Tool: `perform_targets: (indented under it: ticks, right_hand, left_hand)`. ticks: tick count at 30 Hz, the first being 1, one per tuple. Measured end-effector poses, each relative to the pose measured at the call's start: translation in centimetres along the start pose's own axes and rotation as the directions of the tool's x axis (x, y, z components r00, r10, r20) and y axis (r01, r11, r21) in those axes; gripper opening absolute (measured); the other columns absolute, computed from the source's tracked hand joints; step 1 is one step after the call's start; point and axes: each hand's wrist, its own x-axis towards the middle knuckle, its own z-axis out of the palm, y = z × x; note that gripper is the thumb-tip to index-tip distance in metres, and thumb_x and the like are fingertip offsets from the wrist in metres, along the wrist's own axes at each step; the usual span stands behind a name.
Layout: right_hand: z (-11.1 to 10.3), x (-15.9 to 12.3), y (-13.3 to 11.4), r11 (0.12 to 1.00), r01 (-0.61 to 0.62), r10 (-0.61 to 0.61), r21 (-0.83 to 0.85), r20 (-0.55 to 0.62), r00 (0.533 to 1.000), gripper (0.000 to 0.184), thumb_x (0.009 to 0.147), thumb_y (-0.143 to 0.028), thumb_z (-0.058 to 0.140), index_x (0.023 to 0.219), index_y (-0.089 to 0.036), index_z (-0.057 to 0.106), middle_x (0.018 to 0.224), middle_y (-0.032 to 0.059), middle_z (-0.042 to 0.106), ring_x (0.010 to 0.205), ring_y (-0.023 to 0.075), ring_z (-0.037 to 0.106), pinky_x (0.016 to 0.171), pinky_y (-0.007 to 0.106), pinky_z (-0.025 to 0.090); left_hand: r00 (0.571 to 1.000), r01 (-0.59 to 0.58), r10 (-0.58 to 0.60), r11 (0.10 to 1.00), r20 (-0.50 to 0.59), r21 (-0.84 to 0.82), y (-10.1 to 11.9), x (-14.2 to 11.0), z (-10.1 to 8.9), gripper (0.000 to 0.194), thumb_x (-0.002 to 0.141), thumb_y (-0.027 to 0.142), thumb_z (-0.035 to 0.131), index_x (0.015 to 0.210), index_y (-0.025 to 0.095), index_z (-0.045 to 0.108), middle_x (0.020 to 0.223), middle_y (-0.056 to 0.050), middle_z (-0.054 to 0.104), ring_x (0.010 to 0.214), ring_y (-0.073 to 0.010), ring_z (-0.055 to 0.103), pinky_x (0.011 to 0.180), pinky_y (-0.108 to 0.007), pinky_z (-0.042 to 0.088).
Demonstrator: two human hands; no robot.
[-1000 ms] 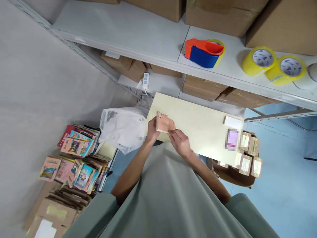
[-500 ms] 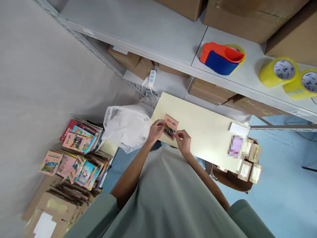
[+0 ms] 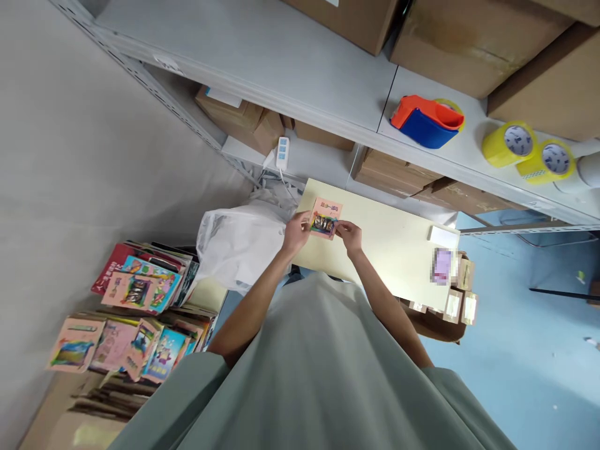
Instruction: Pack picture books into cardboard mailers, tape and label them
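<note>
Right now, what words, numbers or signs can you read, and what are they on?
None reads clearly.
Booklet between left hand and right hand: title too small.
Red book: pale characters, blurred.
Other piled books: titles too small.
Yellow tape rolls: core print too small.
Shelf-edge label: blurred.

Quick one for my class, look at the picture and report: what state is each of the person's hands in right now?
Left hand: closed, holding the pink booklet at its left edge.
Right hand: closed, holding the same booklet's right edge.
</note>
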Motion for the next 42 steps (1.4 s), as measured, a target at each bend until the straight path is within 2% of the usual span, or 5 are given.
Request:
perform_targets:
  ticks: [6,14,23,34,42]
  right_hand:
    - [1.1,1.7,-2.3,0.987,-0.033,0.019,-0.159,-0.089,0.996,0.057,0.075,-0.063,0.091,0.111,-0.021,0.079,0.122,0.0158,0.085,0.111,0.0293,0.080,0.093,0.040,0.064]
    - [2.7,-4.8,0.2,0.989,-0.087,0.092,-0.120,0.032,0.995,0.042,0.076,-0.056,0.091,0.099,-0.022,0.080,0.104,0.0100,0.086,0.103,0.0262,0.079,0.095,0.042,0.064]
    - [5.9,-9.4,1.2,0.982,-0.110,0.118,-0.152,0.046,0.992,0.038,0.080,-0.054,0.088,0.100,-0.023,0.080,0.105,0.0097,0.085,0.106,0.0276,0.080,0.098,0.044,0.065]
    - [10.3,-11.7,-1.8,0.965,0.154,-0.122,-0.213,0.152,0.981,0.041,0.085,-0.058,0.087,0.110,-0.026,0.080,0.123,0.0104,0.085,0.116,0.0286,0.080,0.106,0.044,0.065]
    - [10.2,-13.6,-7.2,0.958,0.259,-0.239,-0.121,0.157,0.958,0.054,0.086,-0.072,0.084,0.106,-0.022,0.078,0.118,0.0099,0.085,0.114,0.0290,0.079,0.103,0.041,0.065]
  left_hand:
    - [0.986,-0.146,0.147,0.989,-0.077,0.014,0.2,1.8,-4.2,0.050,0.093,0.009,0.061,0.140,0.019,0.074,0.146,-0.016,0.075,0.127,-0.0294,0.076,0.108,-0.045,0.066]
    - [0.998,-0.052,0.056,0.938,-0.002,0.342,-7.5,-6.0,-12.2,0.045,0.099,0.022,0.068,0.144,0.017,0.073,0.149,-0.020,0.073,0.141,-0.0394,0.068,0.124,-0.056,0.053]
    - [0.965,-0.180,0.030,0.799,0.260,0.574,-10.7,-11.0,-11.3,0.025,0.097,0.017,0.067,0.113,0.018,0.087,0.143,-0.021,0.077,0.144,-0.0414,0.064,0.129,-0.060,0.043]
    - [0.973,-0.230,0.220,0.955,0.071,0.187,-7.3,-9.7,-15.7,0.033,0.108,0.032,0.055,0.116,0.022,0.085,0.131,-0.015,0.084,0.132,-0.0357,0.073,0.123,-0.055,0.053]
    - [0.943,-0.096,0.162,0.969,0.289,-0.229,-2.9,-8.5,-17.4,0.051,0.108,0.062,0.057,0.115,0.019,0.083,0.126,-0.012,0.084,0.115,-0.0287,0.077,0.091,-0.033,0.063]
